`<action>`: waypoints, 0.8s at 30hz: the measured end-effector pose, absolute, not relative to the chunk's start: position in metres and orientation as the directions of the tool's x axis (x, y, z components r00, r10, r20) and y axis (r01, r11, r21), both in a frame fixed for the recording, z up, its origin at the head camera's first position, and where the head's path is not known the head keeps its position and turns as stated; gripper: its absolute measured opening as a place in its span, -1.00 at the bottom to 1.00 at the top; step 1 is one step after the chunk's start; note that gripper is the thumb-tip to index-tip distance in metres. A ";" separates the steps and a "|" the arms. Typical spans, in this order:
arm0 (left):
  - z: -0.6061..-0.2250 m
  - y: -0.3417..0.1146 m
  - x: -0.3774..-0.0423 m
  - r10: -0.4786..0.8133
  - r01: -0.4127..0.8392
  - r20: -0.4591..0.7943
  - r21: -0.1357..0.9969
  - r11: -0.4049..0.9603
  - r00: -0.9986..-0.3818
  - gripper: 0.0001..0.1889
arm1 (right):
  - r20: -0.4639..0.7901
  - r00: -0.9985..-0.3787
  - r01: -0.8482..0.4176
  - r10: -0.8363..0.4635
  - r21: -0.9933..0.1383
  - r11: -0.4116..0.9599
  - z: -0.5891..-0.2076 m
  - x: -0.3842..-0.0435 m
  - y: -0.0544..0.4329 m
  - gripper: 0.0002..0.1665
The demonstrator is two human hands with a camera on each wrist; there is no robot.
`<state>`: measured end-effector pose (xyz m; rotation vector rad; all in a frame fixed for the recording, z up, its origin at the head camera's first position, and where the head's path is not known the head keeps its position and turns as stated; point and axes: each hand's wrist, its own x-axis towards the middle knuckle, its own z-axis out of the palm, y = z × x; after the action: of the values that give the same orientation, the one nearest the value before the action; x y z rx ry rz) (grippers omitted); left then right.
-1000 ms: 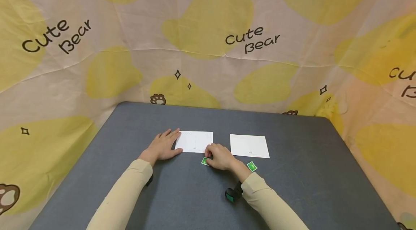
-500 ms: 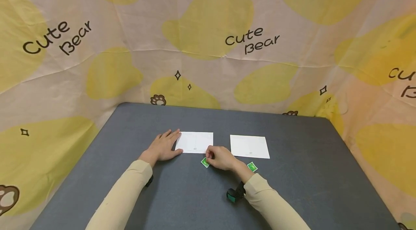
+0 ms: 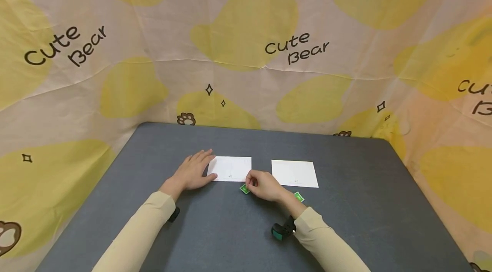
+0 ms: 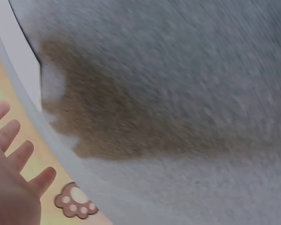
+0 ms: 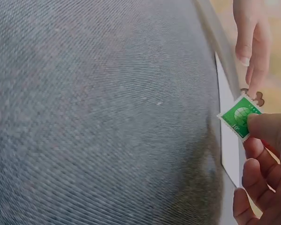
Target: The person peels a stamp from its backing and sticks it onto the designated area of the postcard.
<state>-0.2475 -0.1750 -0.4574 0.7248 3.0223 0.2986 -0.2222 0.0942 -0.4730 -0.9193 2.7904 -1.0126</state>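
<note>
A green postage stamp (image 5: 236, 117) with white perforated edges is pinched between the thumb and fingertip of my right hand (image 3: 265, 185). In the head view this hand is at the lower right corner of the left white postcard (image 3: 233, 168). At that card's left edge is my left hand (image 3: 193, 172), fingers spread, fingertips and thumb overlapping the card's border. The left wrist view shows the fingers (image 4: 22, 154) of this hand apart, with a shadow spread on the table beside them.
A second white postcard (image 3: 294, 173) lies to the right on the grey table (image 3: 215, 233). Below it another green stamp (image 3: 299, 197) is partly covered by the right wrist. A printed cloth (image 3: 246, 28) hangs behind the table's far edge.
My right hand has shifted slightly right with the stamp. My left hand's fingertips have risen a little at the card's left edge, and its forearm has moved slightly left.
</note>
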 end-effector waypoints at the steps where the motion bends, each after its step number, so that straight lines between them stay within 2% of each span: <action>1: -0.456 -0.173 -0.247 0.458 0.457 0.040 0.196 0.868 -0.888 -0.29 | 0.169 -0.826 -0.521 -0.538 -0.592 0.615 -0.472 -0.222 0.095 -0.92; 12: -0.438 -0.140 -0.229 0.503 0.547 0.217 0.281 0.788 -0.836 -0.42 | 0.289 -0.840 -0.532 -0.458 -0.601 0.597 -0.455 -0.221 0.107 -0.86; 24: -0.427 -0.099 -0.211 0.455 0.564 0.339 0.394 0.726 -0.823 -0.59 | 0.375 -0.823 -0.567 -0.427 -0.579 0.586 -0.439 -0.219 0.118 -0.91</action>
<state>-0.2109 -0.0993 -0.4266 0.9340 3.1209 0.8334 -0.2188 0.1179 -0.4391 -0.9422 2.9687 -1.2016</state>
